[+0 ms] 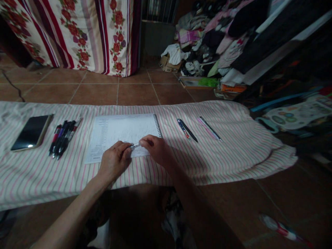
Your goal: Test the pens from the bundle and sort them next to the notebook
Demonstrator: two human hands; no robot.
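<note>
Pen (135, 146), only its midsection visible

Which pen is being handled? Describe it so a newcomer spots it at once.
A striped cloth lies across the tiled floor, with a spiral notebook at its middle. Above the notebook's near edge, the left hand and right hand pinch a short silvery pen between them. Every other pen lies loose on the cloth: a bunch left, two pairs right.
</note>
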